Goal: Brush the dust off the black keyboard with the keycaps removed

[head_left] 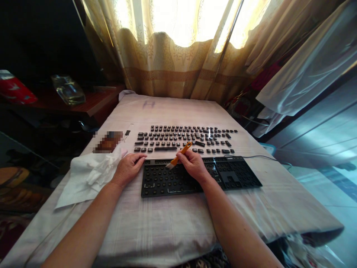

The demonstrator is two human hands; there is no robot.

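A black keyboard (181, 188) with its keycaps off lies flat on the cloth-covered table. My right hand (195, 165) is closed round the orange handle of a small brush (182, 153), whose pale bristles point down at the upper left part of the keyboard. At the keyboard's upper left corner, my left hand (129, 167) has its thumb and fingers drawn together against the edge. Loose black keycaps (166, 148) are laid out in rows just beyond the keyboard.
Crumpled white tissue (95, 173) lies left of my left hand, near a blurred-out item (108, 142). A cable (262, 156) runs right from the keyboard. On a brown side table (102, 100) stand a glass object (68, 89) and a red container (16, 89). Curtains (173, 63) hang behind.
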